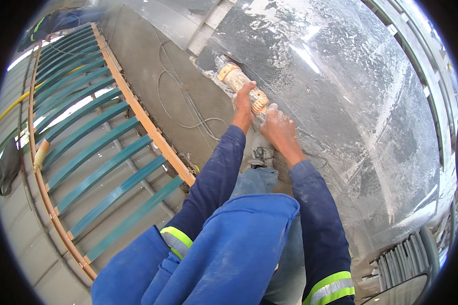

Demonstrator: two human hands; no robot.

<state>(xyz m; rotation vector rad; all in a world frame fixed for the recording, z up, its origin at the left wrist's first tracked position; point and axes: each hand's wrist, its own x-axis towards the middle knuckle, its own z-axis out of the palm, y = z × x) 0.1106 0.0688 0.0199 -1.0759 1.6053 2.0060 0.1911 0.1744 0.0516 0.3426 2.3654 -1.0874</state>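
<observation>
A dusty orange and cream angle grinder point(234, 77) lies against the near left edge of a large dark slab point(336, 112) streaked with white dust. My left hand point(243, 108) is wrapped round the middle of the grinder's body. Behind it, my right hand point(281, 130) grips the rear end of the tool, fingers closed. The grinder's head points up and left, at the slab's edge; its disc is mostly hidden. Both my forearms are in dark blue sleeves with reflective bands.
To the left stands a rack of green slats point(99, 140) with a wooden rail point(137, 109). A grey cable point(185, 99) loops over the floor. A yellow hose point(15, 104) crosses the far left. Upright grey slats point(404, 259) stand lower right. Another person's dark blue clothing point(61, 23) shows top left.
</observation>
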